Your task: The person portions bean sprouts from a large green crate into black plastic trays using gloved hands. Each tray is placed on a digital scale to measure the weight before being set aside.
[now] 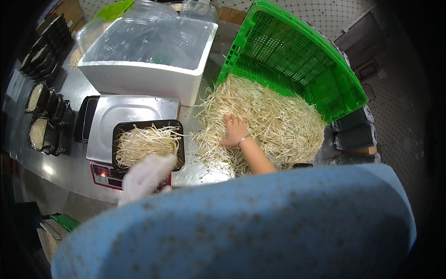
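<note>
My right hand (236, 132), bare with a bracelet at the wrist, rests on a large heap of bean sprouts (275, 118). Its fingers are spread and hold nothing. My left hand (148, 176) wears a white glove and is blurred at the near edge of a black plastic tray (181, 146). Loose bean sprouts (148, 144) fill that tray, which sits on the steel platform of a digital scale (104, 122). The glove partly covers the scale's red-edged display panel (101, 171); whether its fingers grip anything cannot be made out.
Behind the heap, a green perforated crate (278, 52) lies tipped towards it. A white foam box (146, 78) holds clear plastic lids (150, 17). Filled black trays (38, 130) stand at the left, and wrapped black trays (355, 134) at the right. Speckled blue material (237, 226) blocks the foreground.
</note>
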The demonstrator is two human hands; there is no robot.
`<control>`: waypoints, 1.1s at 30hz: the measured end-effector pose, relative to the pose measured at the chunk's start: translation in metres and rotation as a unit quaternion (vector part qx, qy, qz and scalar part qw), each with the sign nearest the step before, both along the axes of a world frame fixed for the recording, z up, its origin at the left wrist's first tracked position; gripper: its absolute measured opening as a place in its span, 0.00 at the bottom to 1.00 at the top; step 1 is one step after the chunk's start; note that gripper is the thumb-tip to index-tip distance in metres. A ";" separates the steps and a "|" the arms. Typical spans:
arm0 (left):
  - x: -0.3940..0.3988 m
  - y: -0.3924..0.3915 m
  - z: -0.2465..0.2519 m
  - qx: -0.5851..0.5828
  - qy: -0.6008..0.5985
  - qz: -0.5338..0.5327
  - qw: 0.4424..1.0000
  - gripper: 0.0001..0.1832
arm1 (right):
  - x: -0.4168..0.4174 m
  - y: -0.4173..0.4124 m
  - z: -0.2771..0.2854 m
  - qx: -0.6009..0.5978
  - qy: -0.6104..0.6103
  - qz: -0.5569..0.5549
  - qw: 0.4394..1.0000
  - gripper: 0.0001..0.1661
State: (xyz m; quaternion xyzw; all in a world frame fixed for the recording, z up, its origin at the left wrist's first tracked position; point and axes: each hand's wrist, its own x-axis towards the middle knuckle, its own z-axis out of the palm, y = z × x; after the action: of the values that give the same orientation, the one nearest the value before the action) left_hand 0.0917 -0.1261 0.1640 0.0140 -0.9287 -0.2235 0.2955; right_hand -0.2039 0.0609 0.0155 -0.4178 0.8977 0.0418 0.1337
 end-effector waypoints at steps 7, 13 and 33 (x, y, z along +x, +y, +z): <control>-0.005 0.073 -0.065 0.062 -0.215 -0.091 0.970 0.39 | -0.005 0.036 0.015 -0.092 -0.054 -0.089 0.990 0.53; -0.022 0.107 -0.130 0.081 -0.369 -0.095 0.921 0.38 | 0.021 0.110 0.086 -0.208 -0.048 -0.139 0.967 0.48; -0.050 0.107 -0.187 0.758 -0.308 -0.094 0.568 0.18 | 0.101 0.115 0.014 -0.268 -0.113 -0.072 0.954 0.52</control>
State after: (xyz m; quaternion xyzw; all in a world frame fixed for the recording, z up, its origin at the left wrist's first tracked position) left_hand 0.0417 -0.0190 -0.0225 0.2135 -0.4500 -0.8541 -0.1498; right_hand -0.1024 0.1756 0.0297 -0.3746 0.8826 -0.2576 0.1198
